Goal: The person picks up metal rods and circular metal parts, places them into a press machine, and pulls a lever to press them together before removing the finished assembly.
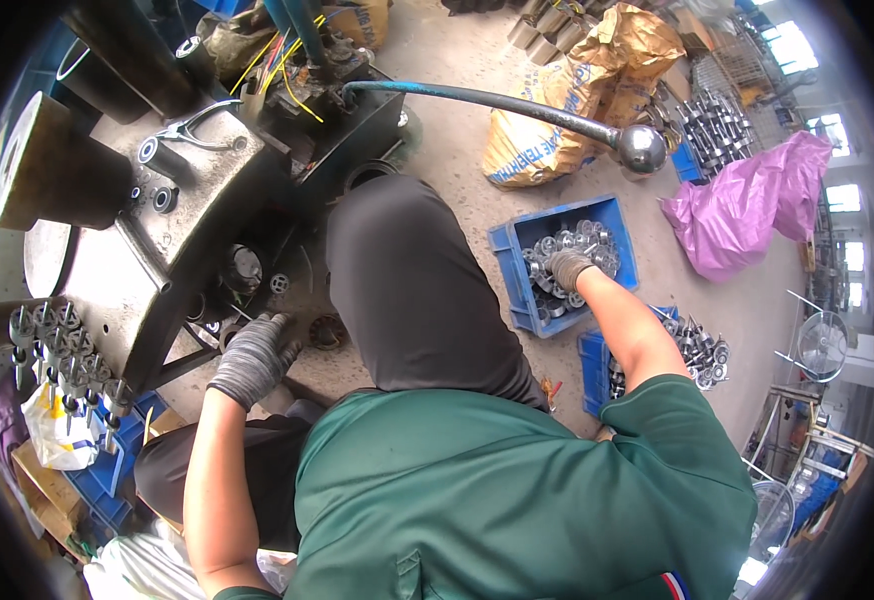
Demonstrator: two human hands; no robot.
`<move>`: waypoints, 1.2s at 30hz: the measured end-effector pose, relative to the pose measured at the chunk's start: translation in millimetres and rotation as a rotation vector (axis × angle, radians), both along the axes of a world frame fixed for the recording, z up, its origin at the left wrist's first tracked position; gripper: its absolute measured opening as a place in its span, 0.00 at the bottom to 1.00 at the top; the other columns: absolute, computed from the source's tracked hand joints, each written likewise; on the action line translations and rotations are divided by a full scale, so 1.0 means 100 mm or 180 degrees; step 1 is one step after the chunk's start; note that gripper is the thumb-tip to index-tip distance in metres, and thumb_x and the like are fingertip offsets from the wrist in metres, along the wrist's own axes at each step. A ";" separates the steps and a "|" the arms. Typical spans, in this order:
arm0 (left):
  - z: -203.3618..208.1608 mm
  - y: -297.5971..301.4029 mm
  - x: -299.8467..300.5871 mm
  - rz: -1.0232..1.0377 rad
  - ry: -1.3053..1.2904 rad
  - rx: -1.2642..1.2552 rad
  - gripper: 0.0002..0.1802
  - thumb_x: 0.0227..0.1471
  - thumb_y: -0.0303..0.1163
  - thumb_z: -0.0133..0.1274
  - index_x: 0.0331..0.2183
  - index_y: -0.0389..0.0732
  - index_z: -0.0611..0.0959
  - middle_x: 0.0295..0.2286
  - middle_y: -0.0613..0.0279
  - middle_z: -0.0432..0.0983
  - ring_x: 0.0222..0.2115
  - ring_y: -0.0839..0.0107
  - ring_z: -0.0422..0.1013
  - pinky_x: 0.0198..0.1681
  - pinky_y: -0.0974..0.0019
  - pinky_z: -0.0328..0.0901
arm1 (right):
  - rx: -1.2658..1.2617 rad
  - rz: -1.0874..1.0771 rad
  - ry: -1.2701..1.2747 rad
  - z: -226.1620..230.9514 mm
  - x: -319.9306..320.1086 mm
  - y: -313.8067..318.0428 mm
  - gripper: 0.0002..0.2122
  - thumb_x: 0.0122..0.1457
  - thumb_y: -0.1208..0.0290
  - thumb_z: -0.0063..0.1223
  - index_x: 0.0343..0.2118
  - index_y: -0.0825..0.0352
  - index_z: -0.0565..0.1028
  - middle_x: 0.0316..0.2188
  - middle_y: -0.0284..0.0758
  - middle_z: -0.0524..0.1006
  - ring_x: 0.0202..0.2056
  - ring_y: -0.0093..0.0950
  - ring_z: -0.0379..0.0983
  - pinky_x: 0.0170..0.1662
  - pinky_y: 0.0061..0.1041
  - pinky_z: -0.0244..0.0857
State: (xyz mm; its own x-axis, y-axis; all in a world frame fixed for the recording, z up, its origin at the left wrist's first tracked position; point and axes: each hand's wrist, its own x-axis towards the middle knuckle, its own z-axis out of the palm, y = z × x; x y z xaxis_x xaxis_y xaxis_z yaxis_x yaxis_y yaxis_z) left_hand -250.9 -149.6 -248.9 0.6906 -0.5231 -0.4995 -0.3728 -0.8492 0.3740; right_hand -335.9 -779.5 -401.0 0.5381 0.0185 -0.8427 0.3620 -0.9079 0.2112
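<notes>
My left hand (253, 360), in a grey knitted glove, hangs beside my leg below the edge of a steel machine table (182, 265). Its fingers are stretched out with the thumb apart, and nothing shows in it. To the right, my gloved right hand (567, 267) reaches into a blue plastic crate (511, 285) and touches the round metal parts (589, 240) piled there. Its fingertips are hidden among the parts, so whether it grips one cannot be made out.
A long lever with a steel ball knob (641, 148) extends over the floor ahead. Metal parts with shafts (62, 350) stand at the table's left edge. Beyond the crate are a brown paper sack (537, 145), a purple bag (747, 210) and a second blue crate (594, 370).
</notes>
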 end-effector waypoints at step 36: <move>0.51 -0.06 -0.16 -0.0163 -0.0356 -0.0685 0.18 0.58 0.38 0.60 0.46 0.37 0.84 0.43 0.44 0.81 0.48 0.45 0.78 0.52 0.47 0.74 | 0.3869 -0.5085 0.0273 1.86 0.14 0.63 0.24 0.67 0.54 0.57 0.61 0.61 0.73 0.39 0.44 0.85 0.21 0.35 0.81 0.18 0.28 0.74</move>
State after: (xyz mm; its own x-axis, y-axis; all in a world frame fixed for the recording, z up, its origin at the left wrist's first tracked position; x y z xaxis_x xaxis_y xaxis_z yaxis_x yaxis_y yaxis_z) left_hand -267.3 -155.6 -197.7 0.7051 -0.6450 -0.2946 -0.4627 -0.7333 0.4982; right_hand -321.8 -716.8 -215.2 0.6111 0.1270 -0.7813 -0.7884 0.0098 -0.6150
